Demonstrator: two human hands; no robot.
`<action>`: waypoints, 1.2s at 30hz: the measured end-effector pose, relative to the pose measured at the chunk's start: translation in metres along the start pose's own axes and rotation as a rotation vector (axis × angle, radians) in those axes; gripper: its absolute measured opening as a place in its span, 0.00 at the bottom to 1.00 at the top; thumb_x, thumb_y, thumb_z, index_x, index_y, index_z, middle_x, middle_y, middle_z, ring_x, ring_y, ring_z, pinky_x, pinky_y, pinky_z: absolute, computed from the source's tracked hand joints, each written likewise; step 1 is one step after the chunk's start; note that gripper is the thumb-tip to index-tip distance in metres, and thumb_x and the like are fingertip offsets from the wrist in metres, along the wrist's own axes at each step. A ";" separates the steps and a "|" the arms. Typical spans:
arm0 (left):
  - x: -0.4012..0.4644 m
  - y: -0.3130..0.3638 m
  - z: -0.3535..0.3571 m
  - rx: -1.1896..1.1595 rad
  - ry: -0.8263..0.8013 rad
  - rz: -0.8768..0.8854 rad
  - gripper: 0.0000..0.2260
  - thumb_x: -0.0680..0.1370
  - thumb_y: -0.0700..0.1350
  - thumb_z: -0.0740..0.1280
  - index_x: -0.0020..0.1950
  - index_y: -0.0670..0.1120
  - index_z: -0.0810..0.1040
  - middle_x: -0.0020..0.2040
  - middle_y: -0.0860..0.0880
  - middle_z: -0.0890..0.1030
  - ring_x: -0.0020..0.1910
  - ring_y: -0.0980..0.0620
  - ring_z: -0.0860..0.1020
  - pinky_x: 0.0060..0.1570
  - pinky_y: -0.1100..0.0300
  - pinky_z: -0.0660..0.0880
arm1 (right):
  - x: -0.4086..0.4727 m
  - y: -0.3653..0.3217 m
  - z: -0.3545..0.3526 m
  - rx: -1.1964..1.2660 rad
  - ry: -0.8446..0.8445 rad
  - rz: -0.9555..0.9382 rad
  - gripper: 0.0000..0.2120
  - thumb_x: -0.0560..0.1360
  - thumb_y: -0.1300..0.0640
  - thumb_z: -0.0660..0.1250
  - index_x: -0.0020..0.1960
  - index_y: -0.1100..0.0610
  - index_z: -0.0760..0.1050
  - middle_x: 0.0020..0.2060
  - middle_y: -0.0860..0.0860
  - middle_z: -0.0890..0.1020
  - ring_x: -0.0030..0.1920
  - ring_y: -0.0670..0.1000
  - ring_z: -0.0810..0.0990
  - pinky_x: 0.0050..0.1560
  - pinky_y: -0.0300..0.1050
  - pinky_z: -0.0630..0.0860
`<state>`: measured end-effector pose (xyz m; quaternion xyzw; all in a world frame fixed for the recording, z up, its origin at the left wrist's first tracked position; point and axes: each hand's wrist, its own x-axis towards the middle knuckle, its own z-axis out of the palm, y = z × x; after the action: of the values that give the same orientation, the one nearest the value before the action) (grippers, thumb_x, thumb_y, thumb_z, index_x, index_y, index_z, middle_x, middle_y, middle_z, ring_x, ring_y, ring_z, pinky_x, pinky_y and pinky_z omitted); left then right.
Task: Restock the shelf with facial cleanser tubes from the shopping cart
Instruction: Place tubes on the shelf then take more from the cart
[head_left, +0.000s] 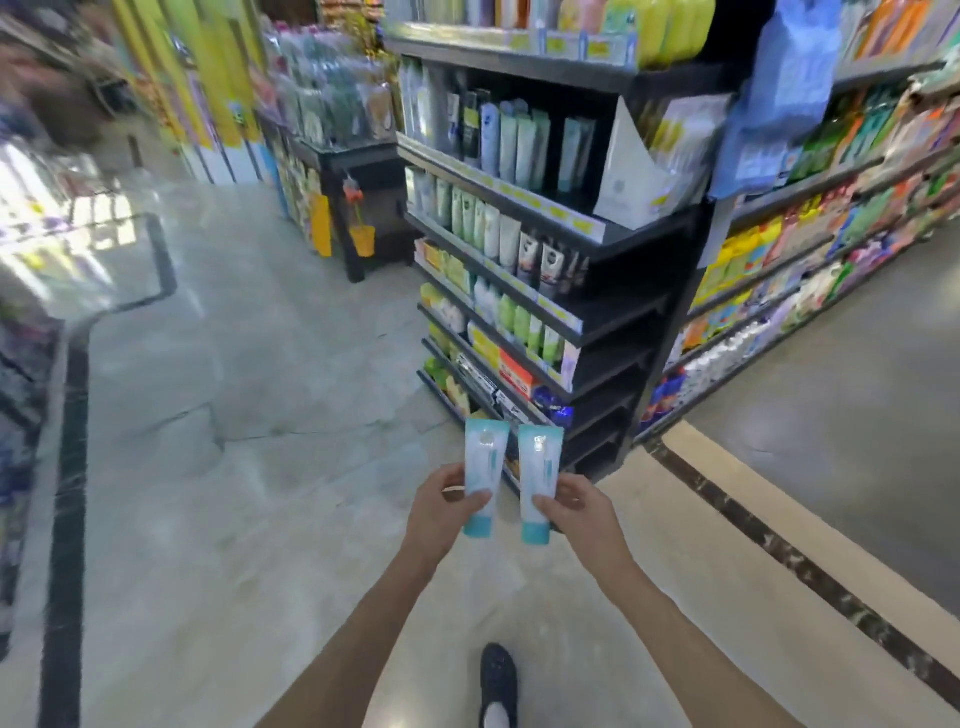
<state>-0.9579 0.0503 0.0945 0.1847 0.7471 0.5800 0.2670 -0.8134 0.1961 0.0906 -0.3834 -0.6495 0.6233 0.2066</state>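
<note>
Head view is showing me mid-carry: I am judging this as the transport step, with two tubes in hand and the shelf not yet reached. My left hand (441, 506) is gripping a white, flat-ended plastic cleanser tube with a teal cap (484, 478), fingers curled behind it and thumb pressing across its lower front. My right hand (574, 506) is gripping a matching white and teal tube (540, 480) the same way. Both tubes are standing upright, caps down, side by side with a narrow gap between them, held out in front of me above the pale tiled floor (249, 467).

The black multi-tier end shelf stocked with upright tubes (613, 322) is standing just beyond and to the right of the tubes. The shopping cart is not clearly showing; the left edge is too blurred to tell.

Next, I am expecting to step closer, find the row of matching tubes, and stand each one upright there.
</note>
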 end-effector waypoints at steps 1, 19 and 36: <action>0.020 0.005 -0.005 -0.006 0.017 0.006 0.16 0.75 0.44 0.77 0.61 0.49 0.80 0.55 0.52 0.84 0.52 0.51 0.83 0.52 0.55 0.82 | 0.021 -0.008 0.008 -0.004 -0.011 -0.010 0.15 0.74 0.60 0.77 0.59 0.55 0.79 0.51 0.50 0.86 0.49 0.48 0.85 0.44 0.41 0.83; 0.343 0.109 -0.026 -0.057 0.029 0.113 0.17 0.75 0.44 0.77 0.63 0.49 0.81 0.54 0.52 0.85 0.51 0.49 0.83 0.48 0.57 0.82 | 0.328 -0.137 0.077 -0.042 -0.025 -0.169 0.13 0.75 0.57 0.76 0.58 0.51 0.79 0.51 0.47 0.84 0.52 0.50 0.84 0.52 0.47 0.82; 0.600 0.236 -0.011 -0.126 -0.547 0.312 0.16 0.77 0.48 0.76 0.64 0.53 0.79 0.57 0.53 0.85 0.55 0.53 0.84 0.52 0.54 0.82 | 0.493 -0.263 0.094 0.032 0.489 -0.287 0.15 0.77 0.53 0.74 0.62 0.51 0.76 0.55 0.46 0.83 0.53 0.44 0.83 0.49 0.37 0.80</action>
<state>-1.4461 0.4546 0.2138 0.4294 0.5730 0.5877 0.3768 -1.2527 0.5260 0.2289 -0.4232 -0.6181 0.4870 0.4491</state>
